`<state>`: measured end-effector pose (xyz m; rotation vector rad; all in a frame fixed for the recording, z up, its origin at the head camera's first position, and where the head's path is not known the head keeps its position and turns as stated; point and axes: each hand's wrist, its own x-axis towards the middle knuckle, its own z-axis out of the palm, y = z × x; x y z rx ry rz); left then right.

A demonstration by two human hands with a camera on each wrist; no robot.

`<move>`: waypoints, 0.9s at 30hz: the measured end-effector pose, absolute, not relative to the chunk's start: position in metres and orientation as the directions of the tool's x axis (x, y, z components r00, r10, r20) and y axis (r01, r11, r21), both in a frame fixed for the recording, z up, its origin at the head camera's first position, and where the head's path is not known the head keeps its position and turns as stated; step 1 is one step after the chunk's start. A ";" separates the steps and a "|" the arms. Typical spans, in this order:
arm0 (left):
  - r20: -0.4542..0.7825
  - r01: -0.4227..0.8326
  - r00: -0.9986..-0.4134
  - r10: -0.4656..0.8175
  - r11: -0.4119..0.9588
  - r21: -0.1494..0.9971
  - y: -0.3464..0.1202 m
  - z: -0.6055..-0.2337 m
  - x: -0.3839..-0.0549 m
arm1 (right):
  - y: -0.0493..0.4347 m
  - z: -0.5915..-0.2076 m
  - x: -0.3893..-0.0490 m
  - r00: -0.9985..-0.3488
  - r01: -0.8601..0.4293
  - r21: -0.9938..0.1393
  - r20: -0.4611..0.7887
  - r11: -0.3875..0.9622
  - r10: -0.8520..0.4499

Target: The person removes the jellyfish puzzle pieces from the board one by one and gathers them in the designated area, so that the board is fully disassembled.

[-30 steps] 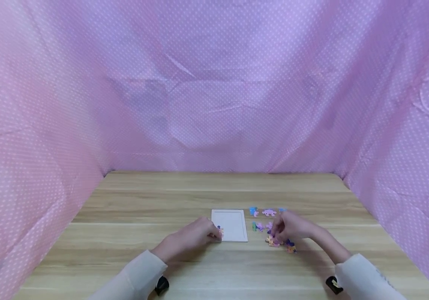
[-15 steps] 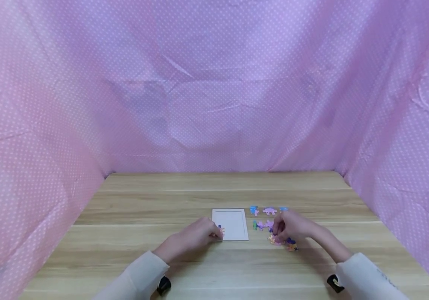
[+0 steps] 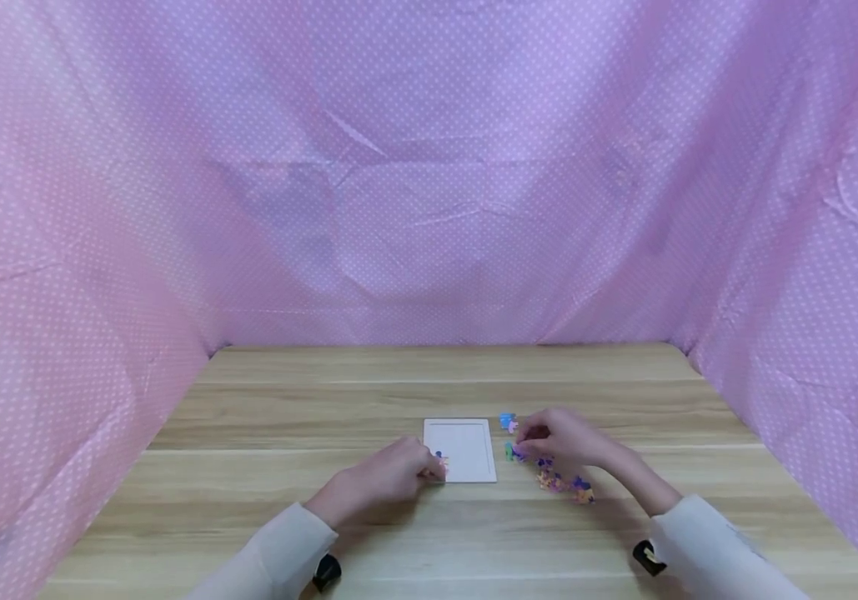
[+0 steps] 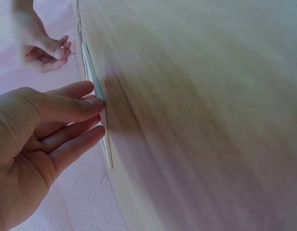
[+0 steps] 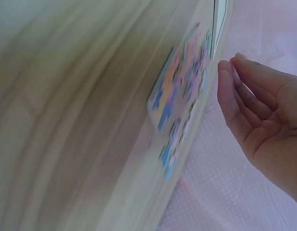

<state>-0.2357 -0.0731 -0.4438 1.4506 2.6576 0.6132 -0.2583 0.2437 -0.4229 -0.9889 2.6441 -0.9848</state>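
Note:
In the head view, my left hand [image 3: 394, 468] is at the near left corner of a white puzzle tray [image 3: 468, 450]. Its thumb and fingers hold the tray's edge [image 4: 106, 137], right beside a small colourful jigsaw piece [image 3: 440, 459] lying in that corner. Over the loose pieces to the right of the tray hovers my right hand [image 3: 565, 435], fingertips close to a green and purple jigsaw piece [image 3: 509, 452]. The right wrist view shows its thumb and forefinger near each other, with nothing visible between them.
A blue and pink piece [image 3: 508, 422] lies by the tray's far right corner. Nearer me are yellow and purple pieces [image 3: 550, 480] and an orange and dark blue one [image 3: 584, 491]. A pink dotted curtain [image 3: 429, 250] hangs around the wooden table [image 3: 308, 392].
My right hand has moved left, away from the yellow and purple pieces toward the tray, uncovering them and covering pieces farther back. My left hand stays at the tray's corner.

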 end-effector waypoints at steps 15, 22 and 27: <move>0.156 0.765 -0.555 0.817 0.428 0.480 -0.079 -0.437 -0.236 | 0.190 -0.428 -0.268 -0.716 -0.551 -0.671 0.074 0.496 -0.694; 0.138 0.750 -0.575 0.807 0.452 0.483 -0.080 -0.439 -0.234 | 0.162 -0.434 -0.267 -0.667 -0.584 -0.657 0.054 0.476 -0.743; 0.151 0.758 -0.568 0.809 0.442 0.480 -0.081 -0.437 -0.234 | 0.148 -0.435 -0.269 -0.660 -0.588 -0.652 0.043 0.479 -0.750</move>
